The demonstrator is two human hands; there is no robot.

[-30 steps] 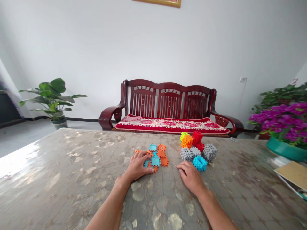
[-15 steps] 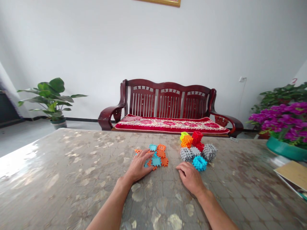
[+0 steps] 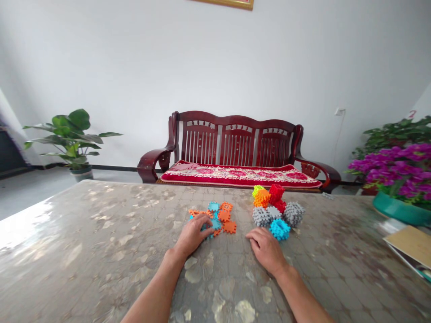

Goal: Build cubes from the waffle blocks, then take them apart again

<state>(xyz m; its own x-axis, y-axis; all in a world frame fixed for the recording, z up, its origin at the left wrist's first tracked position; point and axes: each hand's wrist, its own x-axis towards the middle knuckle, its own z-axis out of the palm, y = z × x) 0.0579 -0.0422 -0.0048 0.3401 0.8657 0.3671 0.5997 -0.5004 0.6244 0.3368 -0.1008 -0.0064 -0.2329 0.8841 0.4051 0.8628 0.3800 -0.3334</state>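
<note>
Tiles [image 3: 224, 216]: L hand [image 3: 193, 233] curled over some, grip unclear.
R hand [image 3: 266, 247] on tbl [image 3: 111, 269], nr blue block [image 3: 279, 230], half-curled, can't tell if open.

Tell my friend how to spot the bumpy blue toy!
On the patterned table, look past the right hand to a cluster of bumpy toys. The blue toy sits at its near edge, the only blue one among grey, red, orange and yellow-green neighbours.
</note>
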